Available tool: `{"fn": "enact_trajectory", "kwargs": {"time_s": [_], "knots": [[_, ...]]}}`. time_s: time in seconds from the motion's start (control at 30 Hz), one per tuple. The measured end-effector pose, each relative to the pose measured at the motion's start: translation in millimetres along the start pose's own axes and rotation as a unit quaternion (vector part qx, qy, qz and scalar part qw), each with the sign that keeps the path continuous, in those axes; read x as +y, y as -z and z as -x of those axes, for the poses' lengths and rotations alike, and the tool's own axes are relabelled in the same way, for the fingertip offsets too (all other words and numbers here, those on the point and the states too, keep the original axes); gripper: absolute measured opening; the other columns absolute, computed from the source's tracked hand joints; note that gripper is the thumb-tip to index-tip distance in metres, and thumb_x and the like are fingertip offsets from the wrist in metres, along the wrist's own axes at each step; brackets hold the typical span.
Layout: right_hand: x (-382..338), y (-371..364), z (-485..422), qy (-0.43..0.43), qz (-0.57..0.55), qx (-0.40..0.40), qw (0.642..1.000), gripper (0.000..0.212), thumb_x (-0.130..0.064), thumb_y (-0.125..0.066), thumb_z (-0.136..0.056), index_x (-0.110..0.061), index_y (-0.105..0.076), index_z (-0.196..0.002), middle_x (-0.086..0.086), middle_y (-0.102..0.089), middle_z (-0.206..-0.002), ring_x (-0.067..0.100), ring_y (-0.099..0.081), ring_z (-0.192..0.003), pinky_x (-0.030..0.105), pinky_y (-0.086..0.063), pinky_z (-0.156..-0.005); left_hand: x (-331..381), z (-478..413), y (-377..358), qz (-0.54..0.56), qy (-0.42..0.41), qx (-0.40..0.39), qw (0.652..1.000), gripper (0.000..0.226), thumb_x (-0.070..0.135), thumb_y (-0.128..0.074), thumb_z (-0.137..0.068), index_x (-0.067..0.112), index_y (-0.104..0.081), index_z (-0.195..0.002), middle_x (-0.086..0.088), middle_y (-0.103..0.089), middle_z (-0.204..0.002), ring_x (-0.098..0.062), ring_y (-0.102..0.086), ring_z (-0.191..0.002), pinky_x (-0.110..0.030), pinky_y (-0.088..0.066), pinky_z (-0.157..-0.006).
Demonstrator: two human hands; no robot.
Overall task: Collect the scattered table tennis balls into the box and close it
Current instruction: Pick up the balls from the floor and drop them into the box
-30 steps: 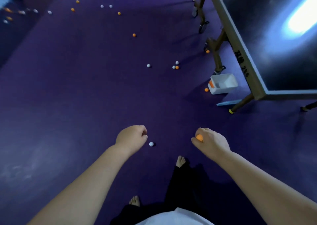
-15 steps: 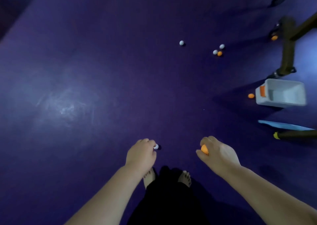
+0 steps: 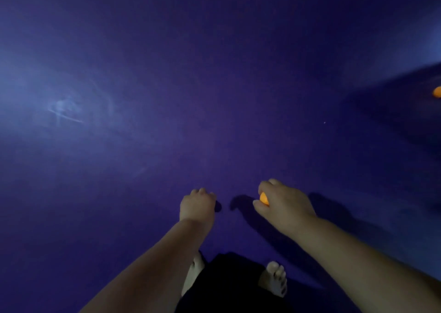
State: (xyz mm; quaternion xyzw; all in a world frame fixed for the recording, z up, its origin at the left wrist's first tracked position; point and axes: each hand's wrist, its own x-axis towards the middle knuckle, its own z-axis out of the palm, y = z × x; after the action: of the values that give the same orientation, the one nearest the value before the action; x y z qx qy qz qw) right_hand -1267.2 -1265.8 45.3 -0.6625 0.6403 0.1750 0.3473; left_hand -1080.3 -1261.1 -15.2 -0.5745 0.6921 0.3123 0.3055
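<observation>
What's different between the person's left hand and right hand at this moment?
The right hand grips an orange ball, seen between thumb and forefinger; the left hand shows no ball, its curled fingers hiding anything beneath. The right hand is turned so its thumb shows; the left hand shows only back and knuckles. Both hang over the purple floor.

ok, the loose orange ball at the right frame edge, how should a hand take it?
From above, thumb and fingers pinching the orange ball across its widest part. It is round, so no side is better, and it lies on the floor, leaving only its top half free. A sideways nudge would likely roll it. The right hand is full: it grips a second ball.
</observation>
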Motion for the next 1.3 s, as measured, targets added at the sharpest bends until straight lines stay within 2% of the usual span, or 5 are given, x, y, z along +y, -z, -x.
{"fn": "enact_trajectory", "kwargs": {"time_s": [0.37, 0.6, 0.77, 0.97, 1.3], "knots": [[17.7, -55.6, -48.6, -0.016, -0.003, -0.024, 1.000, 0.025, -0.038, -0.047, -0.094, -0.016, -0.052, -0.104, -0.002, -0.053, -0.106, 0.020, -0.052, -0.076, 0.028, -0.039, -0.061, -12.3, -54.9, -70.7, -0.017, -0.049, -0.063, 0.997, 0.031, 0.004, -0.046, -0.089, 0.010, -0.048, -0.119, -0.009, -0.046, -0.122, -0.028, -0.043, -0.114, -0.038, -0.047, -0.080], [-0.5, 27.8, 14.9, -0.044, -0.044, 0.001, 0.998, 0.027, -0.040, -0.052, -0.091, -0.018, -0.050, -0.107, -0.004, -0.052, -0.108, 0.022, -0.056, -0.089, 0.034, -0.049, -0.069, 4.1, 8.1, 38.4, -0.051, -0.121, 0.075, 0.989, 0.031, 0.022, -0.054, -0.085, 0.010, -0.056, -0.114, -0.007, -0.057, -0.115, -0.027, -0.048, -0.107, -0.033, -0.039, -0.091], [-24.0, 133.9, 92.2, -0.075, -0.072, 0.046, 0.994, 0.032, -0.043, -0.055, -0.089, -0.020, -0.048, -0.111, -0.004, -0.053, -0.111, 0.019, -0.056, -0.092, 0.028, -0.040, -0.064, 16.7, 90.9, 161.0, -0.116, -0.211, 0.182, 0.954, 0.028, 0.020, -0.090, -0.042, 0.017, -0.066, -0.056, 0.000, -0.062, -0.066, -0.020, -0.058, -0.060, -0.027, -0.046, -0.055], [-30.4, 262.2, 185.2, -0.141, -0.098, 0.148, 0.974, 0.026, -0.041, -0.056, -0.089, -0.019, -0.046, -0.098, -0.002, -0.051, -0.099, 0.018, -0.054, -0.072, 0.028, -0.037, -0.053, 53.1, 198.6, 299.8, 0.019, -0.171, 0.191, 0.966, 0.037, 0.033, -0.064, -0.082, 0.012, -0.048, -0.108, -0.006, -0.045, -0.107, -0.025, -0.051, -0.088, -0.033, -0.039, -0.063], [48.3, 388.3, 230.7, -0.249, -0.240, 0.253, 0.903, 0.029, -0.036, -0.065, -0.084, -0.024, -0.041, -0.095, -0.008, -0.046, -0.095, 0.019, -0.049, -0.071, 0.028, -0.032, -0.052, 163.7, 218.9, 446.5, 0.019, -0.292, 0.199, 0.935, 0.032, 0.025, -0.062, -0.085, 0.012, -0.049, -0.111, -0.002, -0.044, -0.110, -0.021, -0.052, -0.088, -0.027, -0.036, -0.065]]}}
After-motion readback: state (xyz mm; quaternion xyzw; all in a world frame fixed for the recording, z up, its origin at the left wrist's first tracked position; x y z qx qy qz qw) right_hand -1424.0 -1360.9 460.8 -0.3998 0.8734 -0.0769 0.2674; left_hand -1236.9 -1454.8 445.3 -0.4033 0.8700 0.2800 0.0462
